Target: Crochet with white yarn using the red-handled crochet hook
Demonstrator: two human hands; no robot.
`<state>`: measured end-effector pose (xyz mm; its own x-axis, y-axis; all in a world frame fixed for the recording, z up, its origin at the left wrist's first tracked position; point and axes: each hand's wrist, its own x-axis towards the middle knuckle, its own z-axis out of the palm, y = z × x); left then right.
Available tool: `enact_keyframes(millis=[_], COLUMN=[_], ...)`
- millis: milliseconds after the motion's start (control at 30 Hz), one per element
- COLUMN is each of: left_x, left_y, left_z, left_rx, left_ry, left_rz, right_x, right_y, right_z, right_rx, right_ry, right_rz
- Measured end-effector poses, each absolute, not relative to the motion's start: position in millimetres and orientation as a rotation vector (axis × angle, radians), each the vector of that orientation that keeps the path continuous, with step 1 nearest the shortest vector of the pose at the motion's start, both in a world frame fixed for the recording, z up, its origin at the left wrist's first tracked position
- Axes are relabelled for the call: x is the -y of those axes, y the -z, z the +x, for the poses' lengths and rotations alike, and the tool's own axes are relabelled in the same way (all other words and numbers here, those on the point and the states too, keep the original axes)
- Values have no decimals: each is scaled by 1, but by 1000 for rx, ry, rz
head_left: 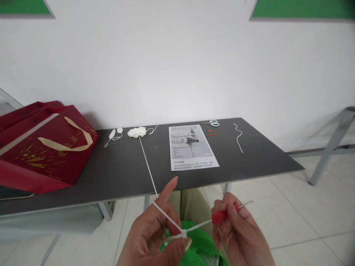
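My left hand pinches a small knotted loop of white yarn between thumb and fingers, its index finger raised. A taut strand of that yarn runs over the index finger and back to the white yarn bundle on the table. In my right hand is a crochet hook with a red grip, the fingers closed round it. One thin pale end of it sticks out to the upper right. A thin pale line joins the grip to the knot; whether it is shaft or yarn I cannot tell.
On the dark table lie a printed sheet, scissors, a small orange hook, a loose yarn piece and white leaf-shaped pieces. A red gift bag stands left. Green fabric rests on my lap.
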<state>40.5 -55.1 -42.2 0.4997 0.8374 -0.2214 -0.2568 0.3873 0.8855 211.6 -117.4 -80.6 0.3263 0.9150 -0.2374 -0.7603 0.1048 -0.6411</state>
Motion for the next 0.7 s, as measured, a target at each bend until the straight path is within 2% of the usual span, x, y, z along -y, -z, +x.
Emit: enact_keyframes(millis=[333, 567, 700], left_x=[53, 57, 60], left_y=[45, 47, 45], left_z=[41, 43, 42], left_rx=[-744, -812, -853], left_ry=[-787, -822, -881], left_rz=[940, 1016, 1059], right_x=[134, 125, 133], right_y=[71, 77, 67], right_z=[215, 214, 211], right_rx=[426, 328, 454], right_ry=[-1009, -1100, -865], right_rz=[-912, -944, -1058])
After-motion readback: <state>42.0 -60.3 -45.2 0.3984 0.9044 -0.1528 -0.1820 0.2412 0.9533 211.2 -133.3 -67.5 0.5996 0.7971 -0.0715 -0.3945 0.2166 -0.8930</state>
